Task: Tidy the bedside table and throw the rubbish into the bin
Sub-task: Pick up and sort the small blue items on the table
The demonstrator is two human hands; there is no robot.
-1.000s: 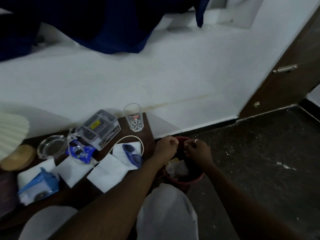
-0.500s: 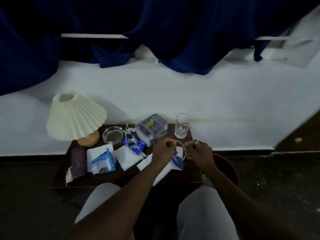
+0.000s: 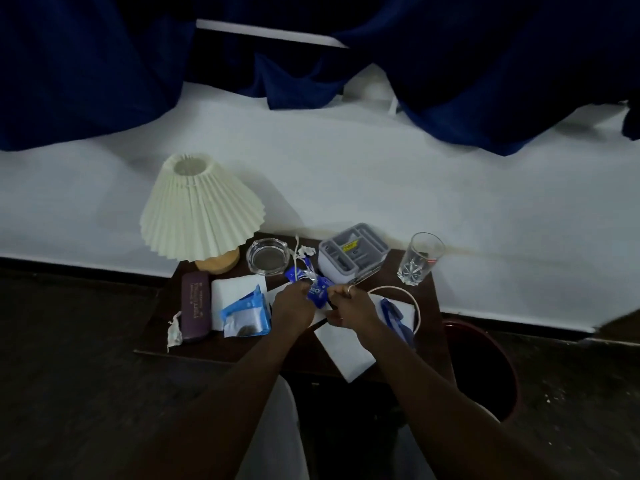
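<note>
Pinching the blue wrapper point(image 3: 317, 295) mid-table: I'm gripping it with left hand point(image 3: 292, 308) and right hand point(image 3: 349, 306), fingers curled. Tissues point(image 3: 239, 285), blue packet point(image 3: 247, 313) and paper scrap point(image 3: 174, 332) are lying uncleared; bin point(image 3: 512, 400) is waiting beside the bedside table point(image 3: 207, 348). I'm judging tidying barely halfway.

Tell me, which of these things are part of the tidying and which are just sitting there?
Part of the job: blue wrapper, pinched by left hand and right hand; torn blue packet; crumpled scrap; bin; bedside table.
Just lying about: lamp; ashtray; glass; grey tray; purple case.
</note>
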